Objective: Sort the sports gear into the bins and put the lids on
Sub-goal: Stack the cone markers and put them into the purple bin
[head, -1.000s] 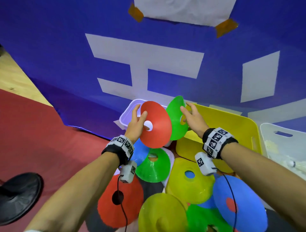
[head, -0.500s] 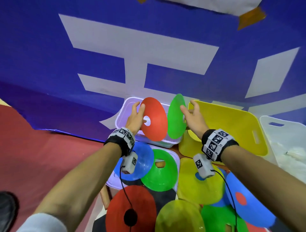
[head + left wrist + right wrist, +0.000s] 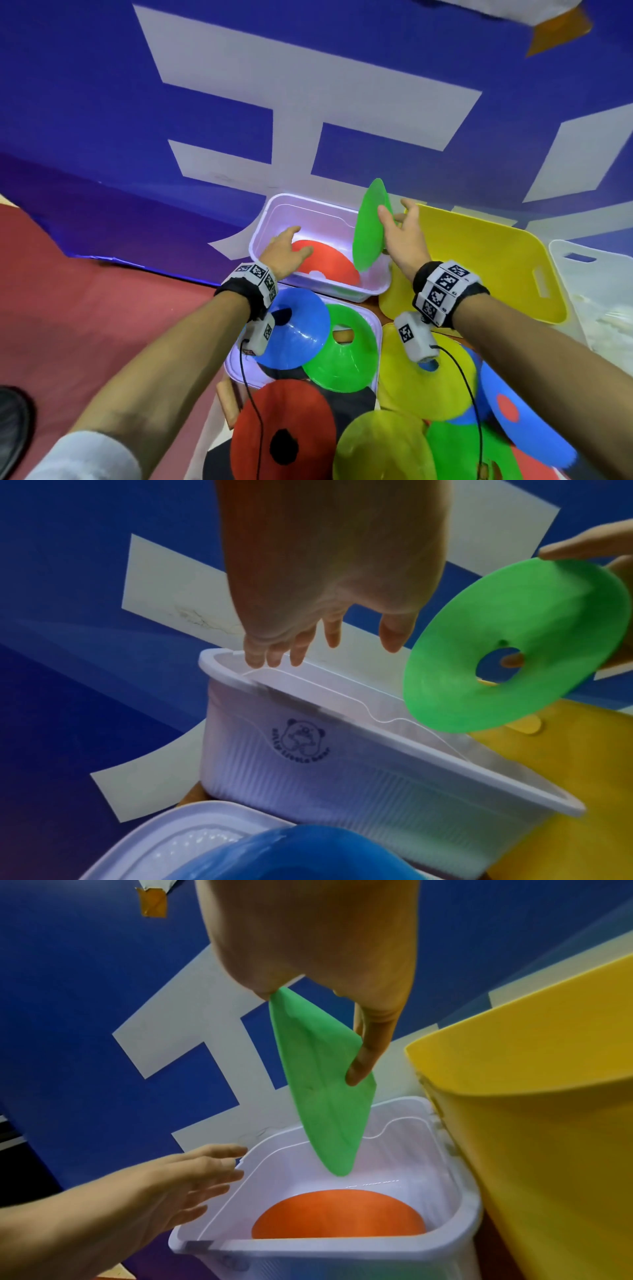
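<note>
A red disc cone point(image 3: 320, 263) point(image 3: 337, 1214) lies inside the white bin point(image 3: 270, 216) point(image 3: 342, 775) point(image 3: 459, 1177). My left hand point(image 3: 286, 248) point(image 3: 325, 639) point(image 3: 192, 1175) hovers open over the bin's left side, fingers spread and holding nothing. My right hand point(image 3: 399, 228) point(image 3: 342, 1015) pinches a green disc cone point(image 3: 370, 224) point(image 3: 514, 647) point(image 3: 325, 1085) on edge above the bin's right part; one finger shows through its centre hole in the left wrist view.
A yellow bin point(image 3: 479, 263) point(image 3: 531, 1123) stands right of the white one, a white lid point(image 3: 592, 274) beyond it. Nearer me several loose cones, blue point(image 3: 298, 329), green point(image 3: 346, 356), yellow point(image 3: 421, 383), red point(image 3: 284, 431), lie over a white lid point(image 3: 236, 366). A blue banner rises behind.
My left hand let go of the red cone, which now lies flat in the white bin. The right hand has carried the green cone over that bin.
</note>
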`<state>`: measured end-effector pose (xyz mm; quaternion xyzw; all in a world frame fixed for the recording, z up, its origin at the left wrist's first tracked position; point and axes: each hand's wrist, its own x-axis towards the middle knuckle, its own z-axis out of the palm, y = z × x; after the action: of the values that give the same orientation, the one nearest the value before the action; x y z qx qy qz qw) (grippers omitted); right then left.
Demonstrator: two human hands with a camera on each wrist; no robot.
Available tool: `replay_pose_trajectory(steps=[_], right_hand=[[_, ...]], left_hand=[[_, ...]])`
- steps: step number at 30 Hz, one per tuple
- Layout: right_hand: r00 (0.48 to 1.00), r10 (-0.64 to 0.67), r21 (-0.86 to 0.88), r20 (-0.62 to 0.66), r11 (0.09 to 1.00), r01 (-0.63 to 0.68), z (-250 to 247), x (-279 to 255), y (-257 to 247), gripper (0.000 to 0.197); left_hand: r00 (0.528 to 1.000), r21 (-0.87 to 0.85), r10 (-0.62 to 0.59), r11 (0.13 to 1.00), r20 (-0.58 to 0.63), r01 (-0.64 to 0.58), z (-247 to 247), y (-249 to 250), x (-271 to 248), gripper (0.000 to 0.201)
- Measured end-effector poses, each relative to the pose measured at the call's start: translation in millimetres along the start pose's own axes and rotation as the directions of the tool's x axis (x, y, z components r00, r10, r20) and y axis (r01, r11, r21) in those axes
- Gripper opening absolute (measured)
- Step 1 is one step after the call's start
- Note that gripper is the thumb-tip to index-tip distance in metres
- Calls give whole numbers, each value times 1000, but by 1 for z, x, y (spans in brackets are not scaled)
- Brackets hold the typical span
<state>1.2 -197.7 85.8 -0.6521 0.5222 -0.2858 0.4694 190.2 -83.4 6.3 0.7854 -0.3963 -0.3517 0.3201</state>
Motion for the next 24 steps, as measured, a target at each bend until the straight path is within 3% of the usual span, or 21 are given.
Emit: replay_pose_trajectory(steps=[4,7,12,17,24], right_hand=[[996,62,78,58,995,-67,22,6,3,67],[985,130,38,112,990,-135,38,5,7,56],[947,266,-185,180,955,-233,59,3,25,70],[948,206,-391,241,915,-100,58,1,41,72],[943,61,-461,326,881,103,52,-18,48,69]], left_hand=[[1000,70,21,997,-5,-20,-4,-11,-5,64],[999,112,43,993,-28,-39,-8,-14,-9,61],[997,174,61,983,-42,-52,-12,-18,-13,58],[998,179,66,982,-13,-62,-10,-25,-12,58],[997,208,81,975,5,-80,-1,-23,-25,62]])
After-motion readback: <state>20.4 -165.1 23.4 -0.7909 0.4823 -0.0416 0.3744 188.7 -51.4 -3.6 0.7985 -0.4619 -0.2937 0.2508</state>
